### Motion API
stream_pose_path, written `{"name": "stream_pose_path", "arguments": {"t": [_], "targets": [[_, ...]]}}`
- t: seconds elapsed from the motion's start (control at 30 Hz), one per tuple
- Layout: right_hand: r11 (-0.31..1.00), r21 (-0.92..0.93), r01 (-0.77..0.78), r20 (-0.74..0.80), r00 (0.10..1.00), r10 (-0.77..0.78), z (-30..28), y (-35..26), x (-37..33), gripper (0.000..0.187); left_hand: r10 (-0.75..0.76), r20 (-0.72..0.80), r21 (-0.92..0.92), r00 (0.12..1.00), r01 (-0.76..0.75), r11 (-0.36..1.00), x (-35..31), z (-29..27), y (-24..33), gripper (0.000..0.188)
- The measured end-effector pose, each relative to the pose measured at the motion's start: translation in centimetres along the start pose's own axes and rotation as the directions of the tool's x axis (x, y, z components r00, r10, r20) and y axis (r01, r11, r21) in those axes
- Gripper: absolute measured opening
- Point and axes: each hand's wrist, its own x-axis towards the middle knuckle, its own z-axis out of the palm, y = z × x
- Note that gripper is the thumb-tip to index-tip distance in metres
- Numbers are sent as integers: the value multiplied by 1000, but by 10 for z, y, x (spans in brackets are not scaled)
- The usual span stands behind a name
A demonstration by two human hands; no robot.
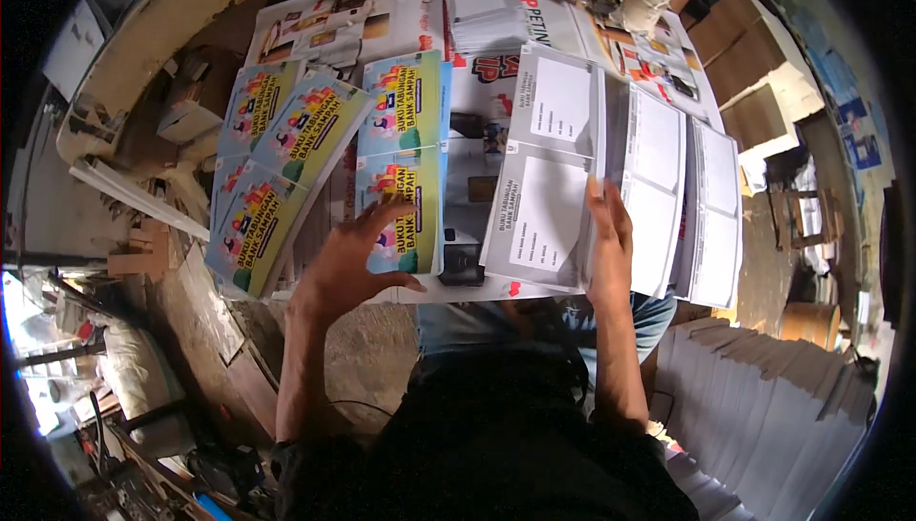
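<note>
desk: the banner-covered desk [391,20] spreads beneath and around the grey form stack [549,197].
paper pile: a large pile of pale sheets [754,406], to the right of the grey form stack and nearer the body, off the desk.
fanned covers: a blue-and-yellow cover pile [310,130], overlapped and skewed, well left of the grey form stack.
grey forms: the grey form stack itself lies slightly slanted, two panels to a sheet, each with a white field.
straight covers: a neater cover stack [410,111], left of the grey form stack, with a strip of banner between.
white pages: one white page stack [654,177] just right of the grey form stack, an outer white page stack [711,216] farther right.
left hand: the left hand [358,249], left of the grey form stack, is over the neater cover stack, fingers spread and grasping nothing; contact cannot be told.
right hand: the right hand [611,235] is at the right edge of the grey form stack, blurred; i cannot tell whether its fingers grip.
step: probably handling covers and forms side by side.
next move: seems to call for a light touch, lifting sheets without dragging those below.
</note>
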Motion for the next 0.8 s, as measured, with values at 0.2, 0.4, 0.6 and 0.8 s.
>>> {"name": "stream_pose_path", "arguments": {"t": [0.2, 0.4, 0.6, 0.8], "targets": [[958, -25, 285, 138, 950, -279, -3, 24, 22, 72, -123, -264, -180, 957, 77, 981, -14, 11, -13, 24], [907, -14, 420, 263, 877, -402, 49, -4, -5, 56, -286, -513, -477, 809, 9, 879, -34, 36, -10, 21], [938, 335, 86, 493, 832, -252, 127, 6, -24, 62, -184, -349, -340, 919, 59, 939, -36, 34, -16, 6], [887, 163, 432, 433, 776, -458, 138, 19, -29, 55, -41, -840, 145, 541, 297, 944, -11, -36, -52, 40]]}}
